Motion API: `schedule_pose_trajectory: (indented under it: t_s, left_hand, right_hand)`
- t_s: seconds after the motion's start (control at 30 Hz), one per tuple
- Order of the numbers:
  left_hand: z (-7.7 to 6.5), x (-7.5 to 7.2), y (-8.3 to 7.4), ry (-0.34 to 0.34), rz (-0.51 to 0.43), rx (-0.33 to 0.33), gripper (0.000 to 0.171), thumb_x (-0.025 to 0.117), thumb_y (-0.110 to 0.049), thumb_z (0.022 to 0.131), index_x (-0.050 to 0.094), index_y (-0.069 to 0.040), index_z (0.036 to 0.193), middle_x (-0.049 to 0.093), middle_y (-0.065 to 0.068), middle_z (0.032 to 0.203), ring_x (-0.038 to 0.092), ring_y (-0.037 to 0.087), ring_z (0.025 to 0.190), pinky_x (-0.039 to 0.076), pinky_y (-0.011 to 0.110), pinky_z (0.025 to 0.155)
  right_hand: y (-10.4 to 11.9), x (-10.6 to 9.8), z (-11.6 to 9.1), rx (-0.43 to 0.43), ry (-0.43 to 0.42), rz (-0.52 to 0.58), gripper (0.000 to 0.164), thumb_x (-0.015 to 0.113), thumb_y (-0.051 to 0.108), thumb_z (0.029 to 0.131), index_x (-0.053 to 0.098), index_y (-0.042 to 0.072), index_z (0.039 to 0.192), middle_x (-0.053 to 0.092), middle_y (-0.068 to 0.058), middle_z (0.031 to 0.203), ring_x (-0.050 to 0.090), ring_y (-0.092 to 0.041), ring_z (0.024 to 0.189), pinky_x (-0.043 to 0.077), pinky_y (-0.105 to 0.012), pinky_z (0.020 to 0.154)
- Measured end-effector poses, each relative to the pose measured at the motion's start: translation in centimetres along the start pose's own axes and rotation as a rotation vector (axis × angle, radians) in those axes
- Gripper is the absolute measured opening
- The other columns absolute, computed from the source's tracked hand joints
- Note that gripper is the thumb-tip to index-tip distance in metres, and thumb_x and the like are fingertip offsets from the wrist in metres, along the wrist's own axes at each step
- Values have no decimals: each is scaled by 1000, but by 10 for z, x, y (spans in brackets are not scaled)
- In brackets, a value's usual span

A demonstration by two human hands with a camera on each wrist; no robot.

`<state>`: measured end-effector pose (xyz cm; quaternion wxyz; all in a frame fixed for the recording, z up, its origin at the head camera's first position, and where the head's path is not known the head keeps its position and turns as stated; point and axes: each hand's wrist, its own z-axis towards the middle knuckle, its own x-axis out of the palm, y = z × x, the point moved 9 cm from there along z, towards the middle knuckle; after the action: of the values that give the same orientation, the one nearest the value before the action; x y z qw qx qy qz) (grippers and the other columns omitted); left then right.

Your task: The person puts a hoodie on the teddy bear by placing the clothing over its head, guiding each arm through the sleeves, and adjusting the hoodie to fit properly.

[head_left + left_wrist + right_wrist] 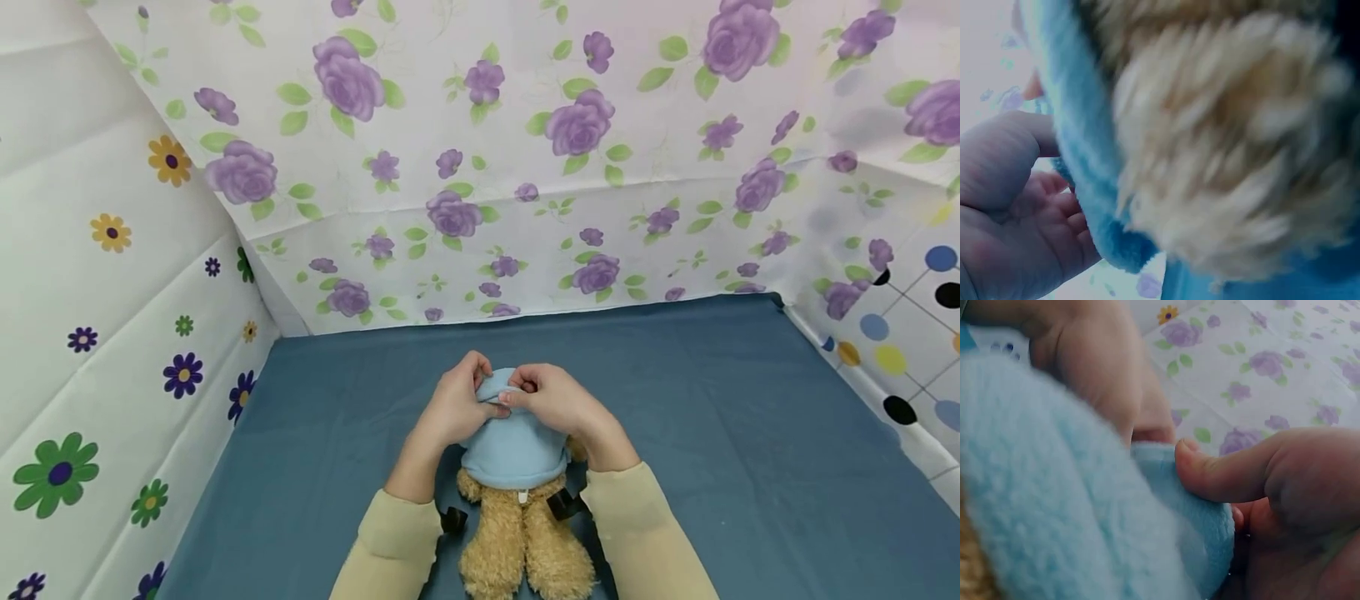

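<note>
A tan plush bear lies on the blue cloth, legs toward me. Light blue fleece clothing covers its upper body, and its head is hidden. At the fleece's far end, my left hand and right hand face each other, each pinching the fabric between thumb and fingers. The right wrist view shows the right thumb pressed on a folded blue edge, with the left hand close by. In the left wrist view, curly fur fills the foreground beside the fleece.
A blue cloth covers the table. A purple-rose sheet hangs behind it, a flower-printed sheet on the left and a dotted sheet on the right. A small white tag shows below the fleece hem. Black straps are at my wrists.
</note>
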<state>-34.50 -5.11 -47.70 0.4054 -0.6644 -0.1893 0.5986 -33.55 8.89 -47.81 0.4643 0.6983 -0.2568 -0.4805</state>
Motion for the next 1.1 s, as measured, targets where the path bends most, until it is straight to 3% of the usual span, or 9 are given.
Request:
schedule_pose_trajectory:
  t_s: [0.1, 0.2, 0.33, 0.43, 0.57, 0.67, 0.83, 1.0, 1.1]
  left_hand:
    - [5, 2, -3, -72, 71, 39, 42, 85, -2, 92, 58, -11, 122, 48, 8, 88, 40, 21, 69, 36, 38, 65]
    - [10, 7, -3, -81, 112, 82, 48, 74, 7, 94, 62, -9, 138, 58, 9, 100, 50, 23, 79, 42, 40, 69]
    - [15, 14, 5, 37, 60, 69, 61, 69, 2, 100, 52, -10, 158, 63, 15, 130, 62, 27, 102, 51, 45, 82]
    - [15, 17, 14, 136, -20, 14, 66, 70, -6, 102, 44, -12, 163, 62, 15, 138, 65, 28, 110, 53, 46, 87]
    - [15, 14, 18, 174, -68, -13, 66, 75, -21, 102, 46, -13, 161, 65, 11, 112, 63, 24, 91, 51, 42, 78]
    - [15, 9, 19, 165, -95, 0, 68, 78, -33, 101, 48, -13, 158, 57, 9, 94, 53, 22, 75, 45, 39, 72]
    - [13, -4, 28, 106, -199, -37, 48, 68, -40, 107, 59, -12, 145, 62, 7, 105, 57, 24, 83, 48, 41, 75]
    - [13, -8, 34, -54, -254, -107, 29, 64, -34, 111, 70, -11, 128, 66, 6, 110, 59, 24, 90, 49, 41, 78]
    - [14, -6, 33, -103, -265, -108, 23, 67, -28, 109, 71, -12, 125, 63, 7, 106, 56, 24, 87, 47, 40, 76]
  right_hand:
    - [2, 1, -2, 14, -13, -2, 33, 69, 29, 107, 52, 11, 86, 33, -2, 75, 28, -20, 66, 25, -38, 67]
    - [0, -2, -2, 22, -55, -7, 29, 71, 31, 106, 56, 11, 91, 35, -4, 77, 30, -21, 67, 27, -39, 67]
    - [-5, -10, -2, 22, -136, -59, 23, 80, 31, 100, 65, 14, 97, 48, -5, 87, 43, -22, 75, 36, -39, 69]
    - [-7, -12, -1, 8, -155, -122, 23, 87, 28, 94, 68, 16, 96, 55, -7, 96, 50, -25, 84, 41, -42, 72]
    - [-9, -15, 0, -1, -149, -125, 27, 89, 27, 92, 66, 16, 102, 55, -7, 98, 51, -25, 85, 42, -43, 73]
    - [-17, -25, 0, 22, -174, -71, 31, 85, 31, 96, 67, 17, 117, 58, -7, 102, 55, -25, 86, 46, -42, 75]
    - [-35, -41, 0, 77, -234, 12, 37, 69, 39, 107, 67, 16, 136, 66, -8, 113, 63, -25, 96, 53, -44, 83]
    - [-37, -41, 6, 85, -306, -31, 26, 67, 31, 109, 73, 14, 128, 68, -7, 103, 65, -23, 84, 54, -41, 75]
    - [-32, -38, 9, 77, -331, -108, 20, 67, 28, 109, 74, 13, 120, 69, -6, 102, 64, -23, 84, 53, -42, 73]
